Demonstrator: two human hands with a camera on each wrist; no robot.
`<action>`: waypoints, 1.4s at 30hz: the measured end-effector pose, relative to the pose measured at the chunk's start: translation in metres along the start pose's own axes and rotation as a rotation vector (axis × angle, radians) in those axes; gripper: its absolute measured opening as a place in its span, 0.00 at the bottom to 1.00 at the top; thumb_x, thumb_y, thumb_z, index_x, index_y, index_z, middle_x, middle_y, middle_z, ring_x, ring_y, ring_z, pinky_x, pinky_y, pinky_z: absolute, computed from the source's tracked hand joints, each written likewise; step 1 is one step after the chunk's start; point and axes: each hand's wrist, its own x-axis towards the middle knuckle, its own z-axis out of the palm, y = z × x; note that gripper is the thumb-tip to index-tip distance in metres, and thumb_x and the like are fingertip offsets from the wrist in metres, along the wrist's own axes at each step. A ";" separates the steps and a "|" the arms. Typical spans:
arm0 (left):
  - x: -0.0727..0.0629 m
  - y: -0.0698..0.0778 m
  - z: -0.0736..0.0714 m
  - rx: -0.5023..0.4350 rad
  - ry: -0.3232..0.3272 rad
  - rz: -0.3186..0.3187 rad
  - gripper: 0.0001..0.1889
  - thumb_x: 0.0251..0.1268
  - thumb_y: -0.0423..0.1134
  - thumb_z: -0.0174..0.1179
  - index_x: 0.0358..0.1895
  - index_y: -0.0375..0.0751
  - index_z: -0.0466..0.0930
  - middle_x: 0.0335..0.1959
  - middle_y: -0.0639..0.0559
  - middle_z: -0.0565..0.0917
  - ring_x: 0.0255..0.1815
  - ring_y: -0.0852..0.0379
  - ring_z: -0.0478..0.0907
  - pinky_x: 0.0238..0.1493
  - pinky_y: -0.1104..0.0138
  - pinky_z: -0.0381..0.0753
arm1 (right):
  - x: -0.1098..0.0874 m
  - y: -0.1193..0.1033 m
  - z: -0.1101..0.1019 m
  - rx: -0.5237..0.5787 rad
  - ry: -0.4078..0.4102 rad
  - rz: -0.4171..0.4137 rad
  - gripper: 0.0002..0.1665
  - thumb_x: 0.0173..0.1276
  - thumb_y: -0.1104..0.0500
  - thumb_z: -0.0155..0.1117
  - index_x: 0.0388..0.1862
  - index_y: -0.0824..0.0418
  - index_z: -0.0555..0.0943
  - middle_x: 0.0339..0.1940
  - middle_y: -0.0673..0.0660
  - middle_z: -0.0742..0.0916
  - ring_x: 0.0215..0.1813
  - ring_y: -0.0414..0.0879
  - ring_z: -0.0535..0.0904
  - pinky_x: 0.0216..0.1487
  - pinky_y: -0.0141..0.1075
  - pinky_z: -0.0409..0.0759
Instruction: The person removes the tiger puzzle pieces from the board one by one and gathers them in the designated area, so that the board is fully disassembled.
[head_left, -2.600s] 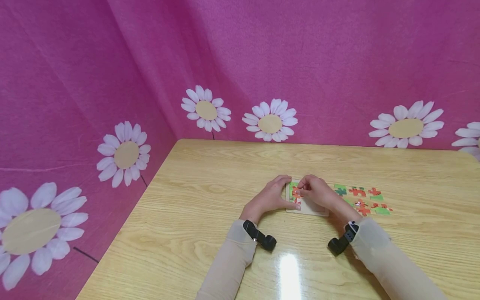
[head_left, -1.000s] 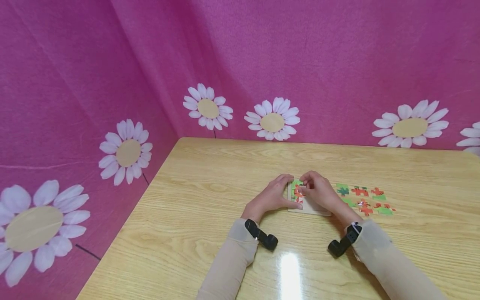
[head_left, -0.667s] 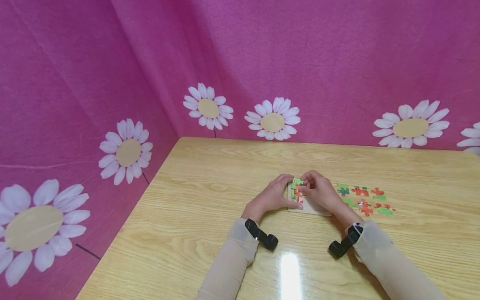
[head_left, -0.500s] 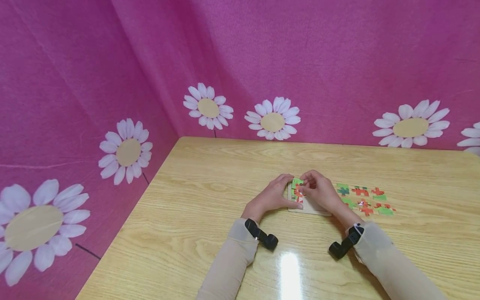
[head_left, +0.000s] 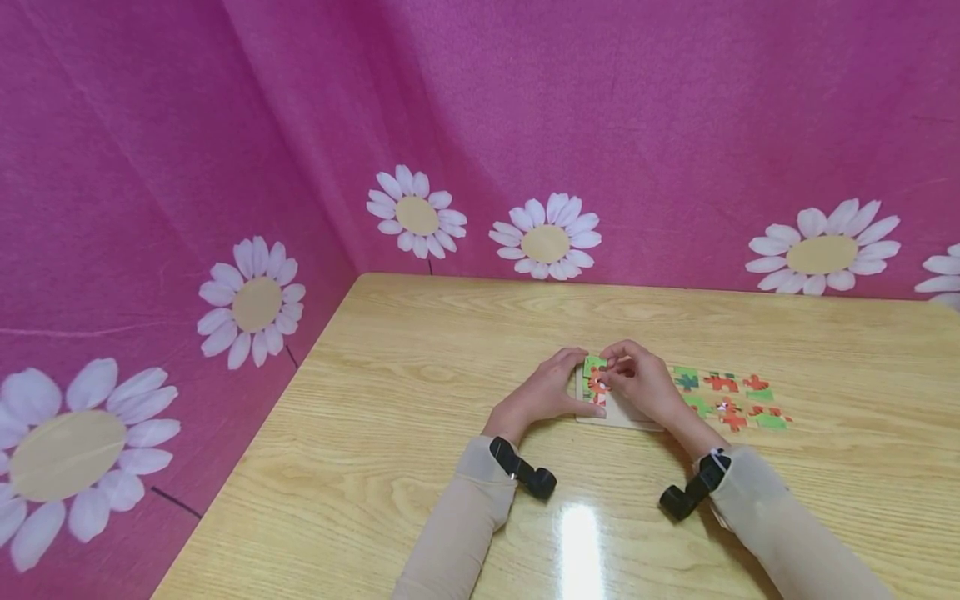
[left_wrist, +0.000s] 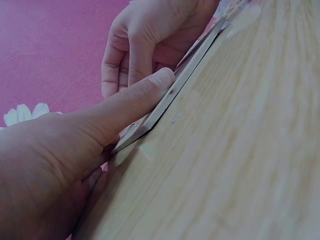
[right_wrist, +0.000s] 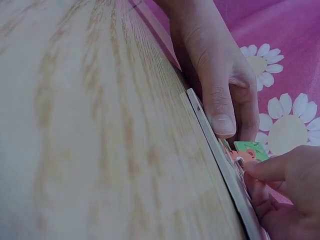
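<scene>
A small jigsaw board [head_left: 628, 413] lies flat on the table, its left part filled with green and orange pieces. My left hand [head_left: 534, 393] grips it from the left, thumb [left_wrist: 145, 95] along the near edge and fingers at the far corner. Over the board, my right hand [head_left: 643, 385] pinches a green and orange jigsaw piece [right_wrist: 254, 149] between thumb and finger. That piece sits tilted at the board's upper left, just above the orange animal picture. My right fingers partly hide it in the head view.
To the right of the board lie several loose jigsaw pieces [head_left: 722, 382] in two rows, green and orange. The wooden table [head_left: 420, 358] meets a pink curtain [head_left: 645, 125] with white flowers at the back and left.
My right hand has moved slightly away from me on the board since the oldest frame, and the green piece now shows at its upper left. The left hand keeps its grip.
</scene>
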 end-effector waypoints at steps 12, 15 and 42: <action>0.001 0.000 0.000 0.001 -0.005 0.011 0.47 0.51 0.55 0.73 0.73 0.42 0.61 0.74 0.52 0.65 0.75 0.55 0.63 0.76 0.66 0.65 | -0.002 -0.001 -0.003 0.063 0.005 0.062 0.16 0.65 0.71 0.64 0.51 0.69 0.78 0.41 0.66 0.83 0.37 0.34 0.80 0.33 0.22 0.77; 0.001 0.000 0.000 -0.006 0.000 0.017 0.47 0.51 0.55 0.74 0.72 0.42 0.62 0.73 0.52 0.66 0.74 0.55 0.64 0.76 0.66 0.65 | -0.003 -0.001 -0.004 0.082 0.013 0.062 0.16 0.65 0.71 0.63 0.52 0.69 0.77 0.41 0.66 0.82 0.35 0.30 0.78 0.33 0.21 0.77; 0.000 0.001 0.000 -0.011 -0.018 -0.010 0.47 0.51 0.55 0.73 0.74 0.43 0.61 0.75 0.53 0.63 0.76 0.56 0.61 0.78 0.67 0.61 | -0.026 -0.001 -0.026 0.124 -0.024 0.125 0.18 0.67 0.68 0.63 0.56 0.68 0.76 0.45 0.64 0.81 0.37 0.26 0.76 0.30 0.24 0.78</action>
